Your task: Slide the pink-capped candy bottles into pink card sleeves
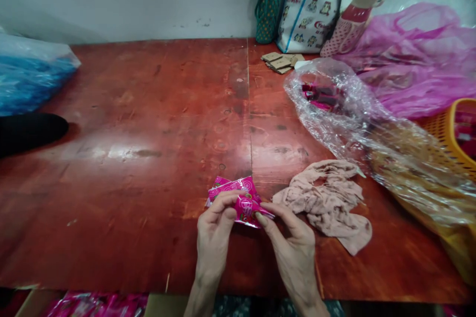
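A small shiny pink packet (pixel 247 209) is held between both hands just above the table, near its front edge. My left hand (pixel 217 230) pinches its left side with thumb and fingers. On the right side, my right hand (pixel 288 237) grips the packet's edge between thumb and index finger. More pink packets (pixel 234 186) with a swirl pattern lie on the red wooden table (pixel 167 183) just beyond the fingers, partly hidden by the held one.
A crumpled beige cloth (pixel 329 198) lies right of my hands. Clear plastic (pixel 345 104), a pink bag (pixel 416 59) and an orange basket (pixel 453 133) fill the right. Cardboard pieces (pixel 280 62) and bags stand behind. A dark rounded object (pixel 33 131) is at left.
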A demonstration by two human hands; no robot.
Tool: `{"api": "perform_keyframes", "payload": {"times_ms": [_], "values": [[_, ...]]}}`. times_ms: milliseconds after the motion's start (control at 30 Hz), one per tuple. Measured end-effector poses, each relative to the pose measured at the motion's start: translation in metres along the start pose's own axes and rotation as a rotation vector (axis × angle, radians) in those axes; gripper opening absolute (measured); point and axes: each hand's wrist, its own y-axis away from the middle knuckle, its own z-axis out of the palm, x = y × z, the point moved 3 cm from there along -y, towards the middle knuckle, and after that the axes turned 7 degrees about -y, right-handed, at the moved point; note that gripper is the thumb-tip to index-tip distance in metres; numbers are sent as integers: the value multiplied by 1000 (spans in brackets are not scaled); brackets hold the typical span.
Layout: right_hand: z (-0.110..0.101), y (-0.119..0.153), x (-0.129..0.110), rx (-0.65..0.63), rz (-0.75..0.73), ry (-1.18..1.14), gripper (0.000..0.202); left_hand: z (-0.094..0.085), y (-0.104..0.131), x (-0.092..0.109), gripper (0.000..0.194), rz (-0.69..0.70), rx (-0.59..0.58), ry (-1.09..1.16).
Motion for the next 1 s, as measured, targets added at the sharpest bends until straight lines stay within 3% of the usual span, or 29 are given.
{"api": "perform_keyframes", "payload": {"times_ms": [100, 267, 333, 467, 633, 733, 867, 1000], "values": [[5, 1, -1, -50, 16, -12, 12, -1, -2, -1, 3, -21, 2, 6], [13, 4, 0, -165, 10, -44, 13, -18, -6, -1, 8, -10, 153, 32], [11, 2, 0, -176, -96, 56, 20, -25, -10, -1, 8, -26, 152, -65], [-1, -4, 3, -54, -315, 341, 25, -22, -27, 0, 16, -59, 72, -268], [-8, -10, 8, -6, -365, 459, 23, -3, -49, 6, 14, 263, -36, -671], [-7, -10, 9, -19, -358, 475, 23, -6, -52, 9, 20, 443, -20, -801], [2, -8, 10, -88, -309, 455, 23, -19, -52, 5, 14, 439, 8, -867], [14, -7, 14, -177, -304, 461, 24, -14, -51, 2, 14, 530, 26, -943]]}}
